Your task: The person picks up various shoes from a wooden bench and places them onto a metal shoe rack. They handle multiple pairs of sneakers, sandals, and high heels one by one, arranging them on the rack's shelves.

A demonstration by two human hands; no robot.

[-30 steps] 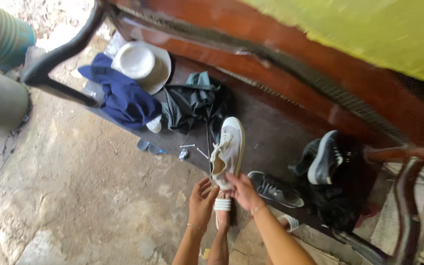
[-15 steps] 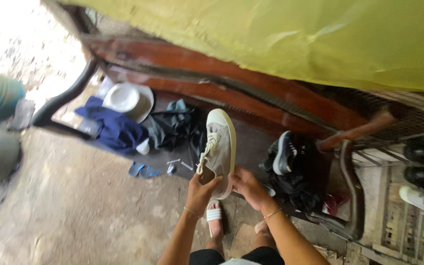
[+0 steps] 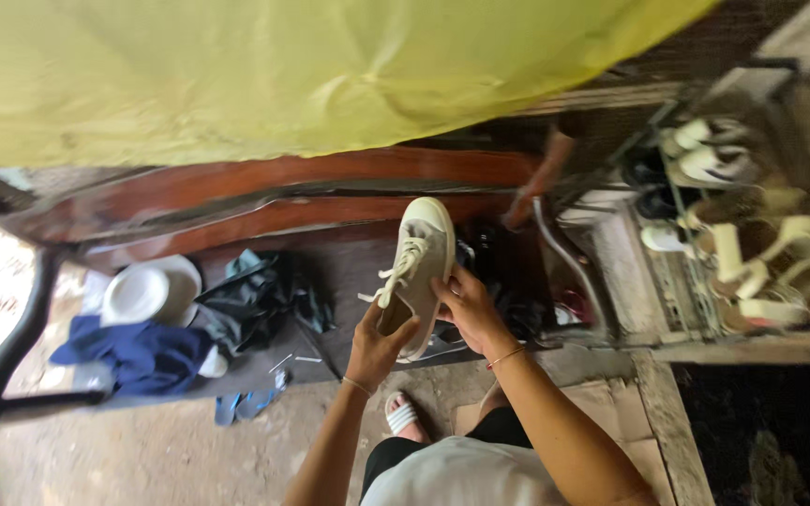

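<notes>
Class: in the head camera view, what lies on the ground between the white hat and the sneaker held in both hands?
Between the white hat and the grey sneaker lies a crumpled dark green garment, seen in the head view.

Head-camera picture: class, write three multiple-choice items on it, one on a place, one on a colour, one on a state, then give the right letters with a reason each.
1. Where does the white hat lie?
A. on the shoe rack
B. on the low dark platform, beside the blue cloth
C. on the person's foot

2. What colour is the big sheet across the top?
A. yellow-green
B. red
C. black

3. How is the pale sneaker held?
A. by no hand
B. by one hand
C. by both hands

Answers: 1 B, it sits by the blue cloth; 2 A, the sheet is plainly yellow-green; 3 C, the left hand and right hand both grip it.
</notes>
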